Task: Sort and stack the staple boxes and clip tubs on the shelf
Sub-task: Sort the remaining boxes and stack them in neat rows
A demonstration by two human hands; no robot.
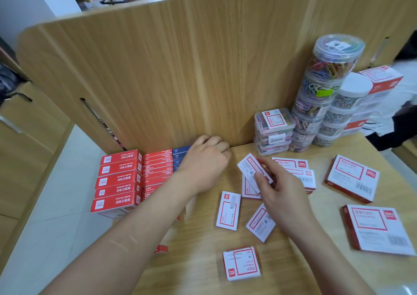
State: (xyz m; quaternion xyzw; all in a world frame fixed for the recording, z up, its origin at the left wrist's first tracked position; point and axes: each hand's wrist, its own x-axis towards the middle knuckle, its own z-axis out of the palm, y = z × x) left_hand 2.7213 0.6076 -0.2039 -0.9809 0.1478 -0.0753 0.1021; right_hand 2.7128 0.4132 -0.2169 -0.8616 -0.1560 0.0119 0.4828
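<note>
Head view: a small white-and-red staple box (252, 170) sits tilted in the right hand (284, 188). The thumb presses its face and the fingers (268, 167) curl round its far edge. It hangs over another small box (249, 189) on the shelf (203, 261); whether the two touch is hard to make out.

Left of those fingers, the left hand (203, 166) lies knuckles-up against the wooden back panel (180, 69). Its fingertips are tucked under and hidden, so I can't tell if it holds anything. It covers the end of the blue boxes (180, 153), with rows of red boxes (117, 179) further left.

Nearer than the fingers lie three loose small boxes (228, 210). To their right are two larger boxes (352, 178). Beyond stand stacked clip tubs (320, 96) and flat clear boxes (274, 132). A blurred person (404, 96) is cut off at the right edge.
</note>
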